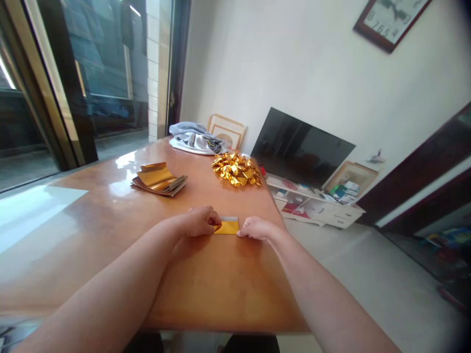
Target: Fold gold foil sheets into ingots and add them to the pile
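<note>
A small sheet of gold foil paper [228, 226] lies flat on the wooden table [110, 230], folded over with a white strip showing along its far edge. My left hand [200, 221] is closed, its fingertips pinching the sheet's left end. My right hand [257, 228] is curled, with its fingers pressed on the sheet's right end. Farther back on the left sits a stack of gold foil sheets [159, 179]. A heap of folded gold foil pieces [237, 169] sits at the back, near the table's right edge.
A grey bundle of cloth [195, 138] lies at the table's far end. Beyond the right edge stand a dark TV screen [300, 147] on a low white cabinet [316, 206], picture frames and a wall clock [390, 19]. Glass doors [73, 83] are on the left.
</note>
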Demonstrator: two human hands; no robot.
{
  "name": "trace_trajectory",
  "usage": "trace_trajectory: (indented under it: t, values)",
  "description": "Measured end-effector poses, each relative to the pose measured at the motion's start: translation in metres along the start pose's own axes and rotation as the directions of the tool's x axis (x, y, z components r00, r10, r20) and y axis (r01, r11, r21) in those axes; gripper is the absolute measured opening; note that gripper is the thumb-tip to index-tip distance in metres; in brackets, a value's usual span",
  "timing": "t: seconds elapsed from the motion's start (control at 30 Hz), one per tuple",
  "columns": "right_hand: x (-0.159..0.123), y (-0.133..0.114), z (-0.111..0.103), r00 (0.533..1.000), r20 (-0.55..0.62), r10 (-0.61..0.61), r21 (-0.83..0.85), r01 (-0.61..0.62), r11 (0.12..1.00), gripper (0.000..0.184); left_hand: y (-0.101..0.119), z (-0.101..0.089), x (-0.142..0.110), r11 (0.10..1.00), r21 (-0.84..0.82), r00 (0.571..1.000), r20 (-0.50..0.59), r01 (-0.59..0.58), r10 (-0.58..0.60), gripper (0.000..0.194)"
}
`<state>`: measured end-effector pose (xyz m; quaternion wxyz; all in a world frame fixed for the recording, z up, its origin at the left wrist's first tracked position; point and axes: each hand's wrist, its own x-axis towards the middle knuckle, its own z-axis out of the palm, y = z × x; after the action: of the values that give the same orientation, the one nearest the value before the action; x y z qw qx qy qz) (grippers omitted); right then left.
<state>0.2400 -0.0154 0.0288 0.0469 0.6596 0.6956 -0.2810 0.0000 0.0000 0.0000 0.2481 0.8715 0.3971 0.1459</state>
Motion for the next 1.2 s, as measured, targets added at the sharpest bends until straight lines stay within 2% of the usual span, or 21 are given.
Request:
trace_trajectory:
  t: [0.23, 0.37, 0.47, 0.53, 0.6, 0.67, 0.8, 0.93, 1.2]
  values:
    - [-0.008, 0.007, -0.003, 0.999, -0.049, -0.003, 0.016, 0.004, 1.0, 0.023, -0.002, 0.003, 0.002, 0.999, -0.027, 0.999, -0.039, 0.028, -0.029, 0.021]
    - [-0.005, 0.015, 0.0, 0.977, -0.212, -0.014, 0.031, 0.021, 0.999, 0.015, -0.003, 0.008, 0.004, 0.999, -0.021, 0.994, -0.1, 0.03, -0.032, 0.025]
    - [-0.004, 0.012, 0.007, 0.917, -0.395, -0.048, 0.031, 0.066, 0.997, 0.012, -0.004, 0.013, 0.006, 1.0, 0.019, 0.99, -0.139, 0.012, -0.01, 0.026]
    - [-0.004, 0.005, 0.014, 0.833, -0.539, -0.129, -0.038, 0.129, 0.991, 0.013, -0.004, 0.016, 0.006, 0.999, 0.055, 0.987, -0.158, 0.004, 0.005, 0.024]
    - [-0.005, -0.002, 0.022, 0.75, -0.612, -0.249, -0.163, 0.188, 0.969, 0.017, -0.004, 0.017, 0.006, 0.997, 0.082, 0.985, -0.173, 0.0, 0.014, 0.021]
    - [-0.004, -0.006, 0.029, 0.711, -0.623, -0.325, -0.25, 0.213, 0.945, 0.029, -0.003, 0.017, 0.006, 0.995, 0.102, 0.982, -0.186, -0.001, 0.02, 0.019]
    - [0.0, -0.006, 0.039, 0.727, -0.577, -0.373, -0.299, 0.237, 0.924, 0.036, 0.001, 0.015, 0.004, 0.987, 0.163, 0.98, -0.196, 0.004, 0.028, 0.019]
    - [0.003, -0.005, 0.042, 0.714, -0.582, -0.39, -0.326, 0.235, 0.916, 0.031, 0.003, 0.015, 0.004, 0.975, 0.222, 0.976, -0.214, 0.023, 0.026, 0.018]
    - [-0.001, -0.007, 0.042, 0.705, -0.57, -0.422, -0.374, 0.234, 0.897, 0.011, 0.004, 0.015, 0.005, 0.966, 0.239, 0.972, -0.232, 0.093, -0.036, 0.013]
